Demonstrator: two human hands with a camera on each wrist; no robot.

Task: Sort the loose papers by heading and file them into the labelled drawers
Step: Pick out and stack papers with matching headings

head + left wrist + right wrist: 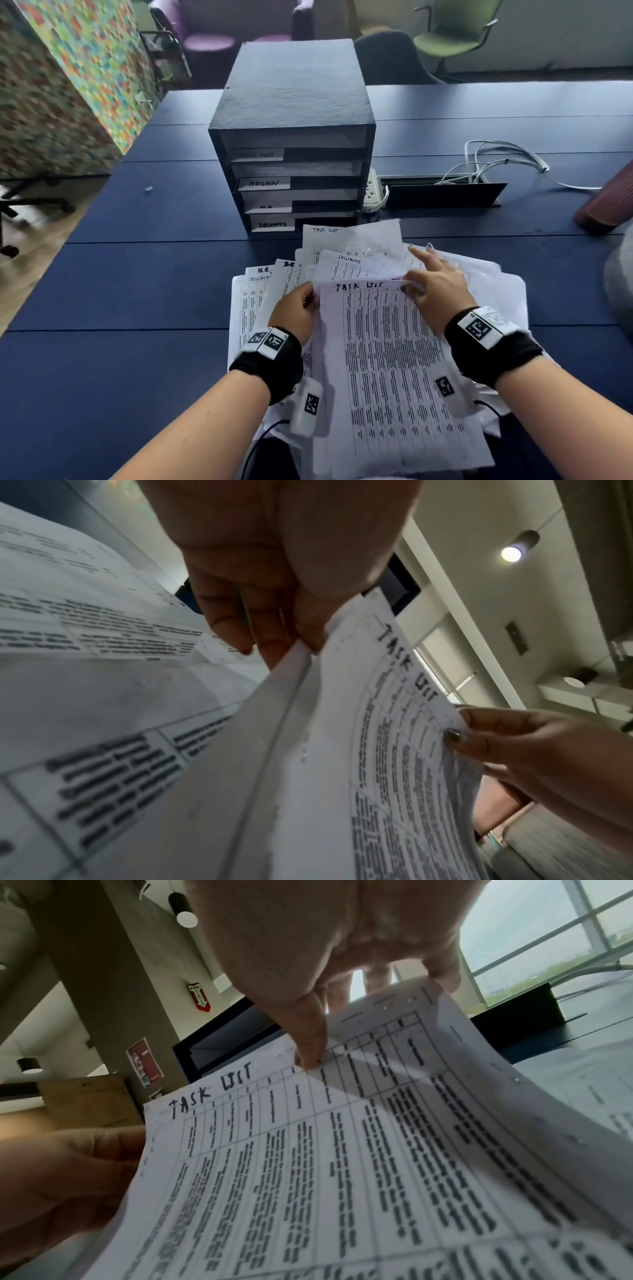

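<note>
A dark drawer unit (291, 102) stands mid-table with labels TASK LIST (257, 155), ADMIN (263, 183), H.R (267, 206) and SECURITY (272, 224). In front of it lies a spread of loose papers (352, 240) headed TASK LIST, SECURITY and H.R. Both hands hold a sheet headed TASK LIST (387, 359) lifted over the pile. My left hand (308, 301) pinches its top left edge (284, 642). My right hand (416, 274) pinches the top right corner, thumb on the print (308, 1056), index finger stretched over the papers behind.
The blue table (137, 274) extends left and right of the pile. A white power strip (373, 192) and a black cable tray (442, 195) with white cables (496, 157) lie right of the drawers. A brownish object (606, 202) sits at the right edge. Chairs stand behind.
</note>
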